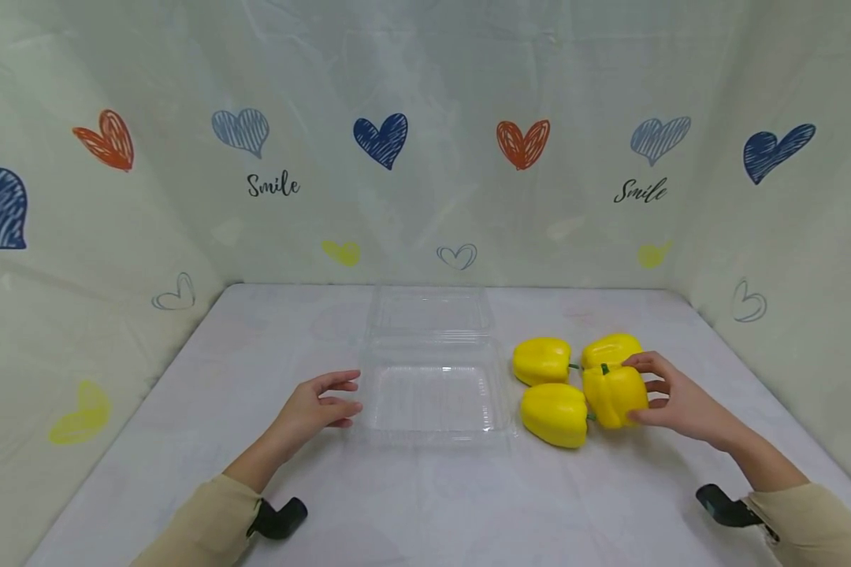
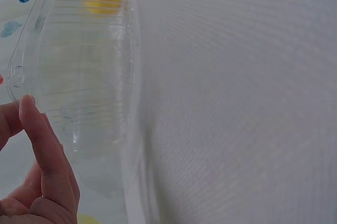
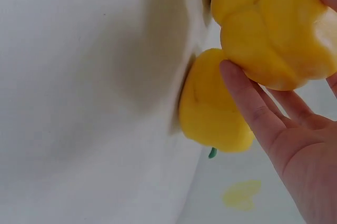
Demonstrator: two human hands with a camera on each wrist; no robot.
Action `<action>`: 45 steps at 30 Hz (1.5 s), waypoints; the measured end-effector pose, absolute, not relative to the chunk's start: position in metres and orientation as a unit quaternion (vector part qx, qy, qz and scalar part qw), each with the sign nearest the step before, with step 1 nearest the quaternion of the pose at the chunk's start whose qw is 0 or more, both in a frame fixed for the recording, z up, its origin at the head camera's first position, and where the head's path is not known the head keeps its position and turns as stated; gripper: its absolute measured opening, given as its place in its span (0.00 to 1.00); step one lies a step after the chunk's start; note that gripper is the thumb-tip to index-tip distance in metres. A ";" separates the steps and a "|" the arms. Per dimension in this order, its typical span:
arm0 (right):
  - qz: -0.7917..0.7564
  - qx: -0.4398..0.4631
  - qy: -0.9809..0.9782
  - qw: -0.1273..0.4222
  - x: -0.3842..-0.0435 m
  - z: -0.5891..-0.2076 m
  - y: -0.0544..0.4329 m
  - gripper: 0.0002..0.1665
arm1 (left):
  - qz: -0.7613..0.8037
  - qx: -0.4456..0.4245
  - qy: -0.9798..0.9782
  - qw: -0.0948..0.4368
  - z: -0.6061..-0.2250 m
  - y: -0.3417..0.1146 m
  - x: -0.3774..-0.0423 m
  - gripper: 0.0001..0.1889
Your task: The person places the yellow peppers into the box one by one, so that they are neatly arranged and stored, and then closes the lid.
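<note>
In the head view a clear plastic clamshell container (image 1: pixel 432 402) lies unfolded on the table, its lid (image 1: pixel 431 311) tipped back to the far side. My left hand (image 1: pixel 321 405) is at the container's left edge, thumb and fingers spread apart; in the left wrist view the thumb (image 2: pixel 45 150) is close to the rim, and contact is hard to tell. My right hand (image 1: pixel 688 402) grips a yellow bell pepper (image 1: pixel 613 396) from its right side, stem up. The right wrist view has this bell pepper (image 3: pixel 279 29) raised off the table.
Two yellow bell peppers (image 1: pixel 542 361) (image 1: pixel 555 415) lie right of the container, and one more bell pepper (image 1: pixel 612 346) is behind the held one. A white cloth covers the table (image 1: pixel 425 504). Around it hangs a pale curtain (image 1: pixel 425 63) printed with hearts.
</note>
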State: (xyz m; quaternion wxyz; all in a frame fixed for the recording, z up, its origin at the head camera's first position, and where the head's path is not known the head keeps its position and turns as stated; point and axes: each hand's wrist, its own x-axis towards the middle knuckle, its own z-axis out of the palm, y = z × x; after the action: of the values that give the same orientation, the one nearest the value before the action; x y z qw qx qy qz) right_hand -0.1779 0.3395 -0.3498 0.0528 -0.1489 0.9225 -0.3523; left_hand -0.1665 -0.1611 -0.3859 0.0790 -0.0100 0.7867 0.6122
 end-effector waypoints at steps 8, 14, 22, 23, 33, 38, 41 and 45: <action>-0.351 -0.166 0.921 0.042 -0.182 -0.336 0.334 0.42 | 0.624 -0.007 0.777 0.087 -0.385 -0.162 -0.165 0.29; -0.354 -0.179 0.917 0.034 -0.184 -0.331 0.329 0.41 | 0.625 -0.010 0.776 0.091 -0.387 -0.162 -0.166 0.29; -0.359 -0.193 0.913 0.029 -0.188 -0.326 0.321 0.41 | 0.627 -0.012 0.773 0.095 -0.388 -0.162 -0.167 0.29; -0.360 -0.195 0.912 0.029 -0.189 -0.325 0.320 0.41 | 0.627 -0.011 0.773 0.095 -0.388 -0.162 -0.167 0.30; -0.362 -0.204 0.909 0.031 -0.198 -0.312 0.304 0.42 | 0.625 -0.007 0.775 0.096 -0.387 -0.164 -0.168 0.30; -0.361 -0.218 0.906 0.031 -0.204 -0.310 0.294 0.42 | 0.625 -0.008 0.775 0.096 -0.386 -0.165 -0.168 0.30; -0.362 -0.227 0.903 0.033 -0.207 -0.309 0.289 0.42 | 0.623 -0.008 0.776 0.098 -0.387 -0.165 -0.168 0.30; -0.364 -0.231 0.902 0.035 -0.210 -0.307 0.282 0.42 | 0.625 -0.009 0.774 0.101 -0.388 -0.165 -0.168 0.30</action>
State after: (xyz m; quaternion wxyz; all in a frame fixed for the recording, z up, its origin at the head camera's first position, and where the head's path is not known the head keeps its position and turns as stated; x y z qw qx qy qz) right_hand -0.2101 0.2816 -0.3066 0.0345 -0.2313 0.9015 -0.3640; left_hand -0.1683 -0.1649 -0.3877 0.1011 -0.0090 0.7743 0.6247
